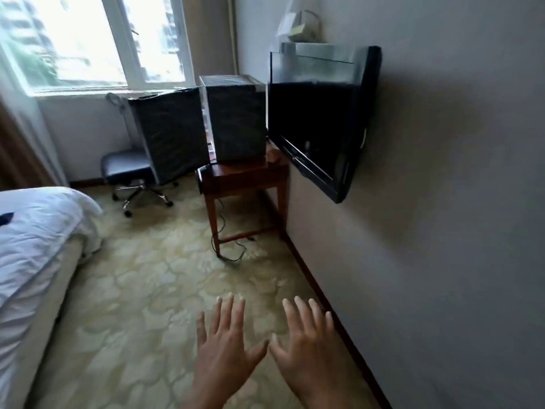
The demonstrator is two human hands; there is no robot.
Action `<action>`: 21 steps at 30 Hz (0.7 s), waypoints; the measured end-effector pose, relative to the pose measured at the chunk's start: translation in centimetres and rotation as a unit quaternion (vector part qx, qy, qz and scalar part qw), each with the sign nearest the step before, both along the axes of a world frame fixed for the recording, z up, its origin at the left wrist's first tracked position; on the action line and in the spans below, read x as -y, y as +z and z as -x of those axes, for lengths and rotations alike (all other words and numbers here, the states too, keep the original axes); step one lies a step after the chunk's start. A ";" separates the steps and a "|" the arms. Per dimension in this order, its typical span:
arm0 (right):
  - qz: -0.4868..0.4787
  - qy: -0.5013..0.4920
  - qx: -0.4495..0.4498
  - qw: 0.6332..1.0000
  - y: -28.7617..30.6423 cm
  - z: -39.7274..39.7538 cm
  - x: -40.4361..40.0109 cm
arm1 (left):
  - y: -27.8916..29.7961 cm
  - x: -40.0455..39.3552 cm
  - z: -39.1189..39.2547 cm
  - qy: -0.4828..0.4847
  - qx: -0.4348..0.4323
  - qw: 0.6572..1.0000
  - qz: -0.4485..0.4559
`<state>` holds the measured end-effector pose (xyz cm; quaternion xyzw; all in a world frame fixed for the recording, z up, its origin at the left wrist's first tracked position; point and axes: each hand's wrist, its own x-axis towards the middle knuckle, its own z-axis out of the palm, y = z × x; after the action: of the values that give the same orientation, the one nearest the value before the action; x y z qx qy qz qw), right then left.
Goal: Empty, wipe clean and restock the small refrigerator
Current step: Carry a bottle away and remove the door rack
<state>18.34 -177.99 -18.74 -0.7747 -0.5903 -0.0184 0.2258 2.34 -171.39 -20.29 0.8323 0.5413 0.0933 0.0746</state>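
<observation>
The small black refrigerator (239, 118) stands on a wooden side table (244, 175) against the far wall, under the window. Its door (171, 132) is swung open to the left, and the inside is hidden from here. My left hand (225, 346) and my right hand (306, 343) are held out low in the frame, palms down, fingers spread and holding nothing. Both hands are far from the refrigerator, over the carpet.
A wall-mounted black television (318, 122) juts out on the right. An office chair (132, 172) stands behind the fridge door. A bed with white linen (35, 246) fills the left. Cables (233, 249) trail beneath the table. Patterned carpet (147, 290) lies between.
</observation>
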 end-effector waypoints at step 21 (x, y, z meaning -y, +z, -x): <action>0.054 0.150 0.016 0.987 1.4 18.4 -33.3 | 0.6 -27.8 22.2 0.138 0.010 0.990 -0.040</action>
<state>-0.10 -144.69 -17.33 -0.6883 -0.7032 0.0355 0.1746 -19.81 -143.61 -19.72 0.7512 0.6459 0.1325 0.0326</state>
